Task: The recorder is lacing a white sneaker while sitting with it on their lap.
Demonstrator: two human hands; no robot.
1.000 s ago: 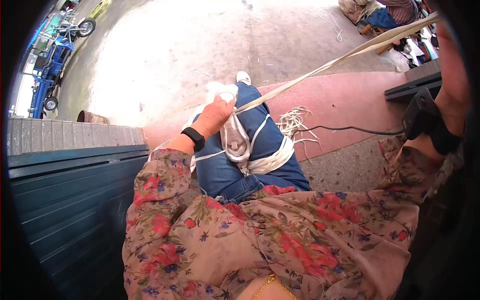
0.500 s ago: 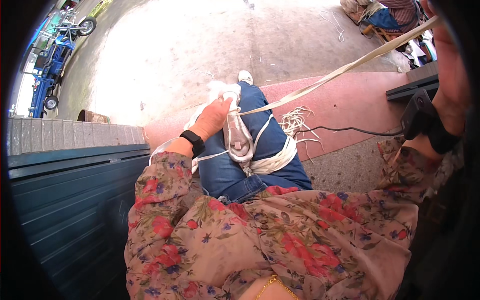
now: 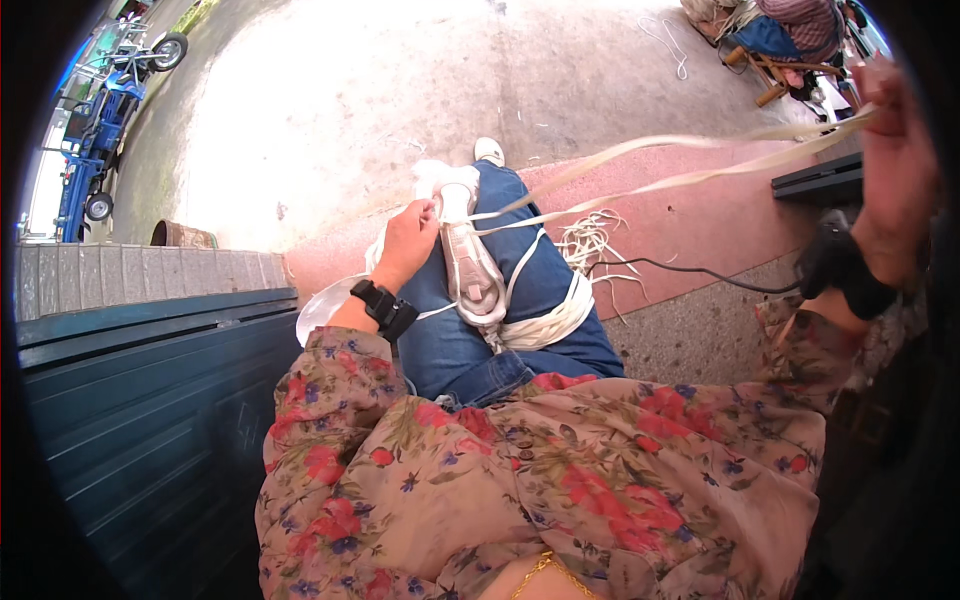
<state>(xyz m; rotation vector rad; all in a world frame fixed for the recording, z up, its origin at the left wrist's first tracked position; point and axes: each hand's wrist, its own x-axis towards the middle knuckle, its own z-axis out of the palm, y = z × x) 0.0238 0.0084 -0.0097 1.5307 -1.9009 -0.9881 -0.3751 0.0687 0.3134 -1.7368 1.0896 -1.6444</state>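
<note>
Change vs. half a second ago: the laces ran to the right as one taut band; they now run as two separated, slightly bowed strands. Left hand has shifted left, off the shoe's top to its edge; right hand shows more fully at the right rim. Reading: tension has probably eased, leaving the strands apart for the work in hand.

Pale shoe (image 3: pixel 470 262): lies lengthwise on the lap between the thighs, opening toward the body. White laces (image 3: pixel 650 187) leave its right side and rise to the right hand.

Left hand (image 3: pixel 408 240): fingers drawn together at the shoe's left edge; whether a lace is pinched there, cannot tell. Right hand (image 3: pixel 893 125): raised, blurred, fingers curled nearly closed around the lace ends.

Further out: lace bundle (image 3: pixel 555 325) draped over the right thigh of the jeans (image 3: pixel 515 245); loose tangle (image 3: pixel 590 240) beyond, on the pink floor strip (image 3: pixel 700 210). Black cable (image 3: pixel 700 265) leads to the right wrist.

Containers: the shoe's opening faces up, with pale lining in it; anything deeper unresolved. Brown round-rimmed tub (image 3: pixel 183 235) stands behind the tiled ledge (image 3: pixel 150 280); contents hidden.
</note>
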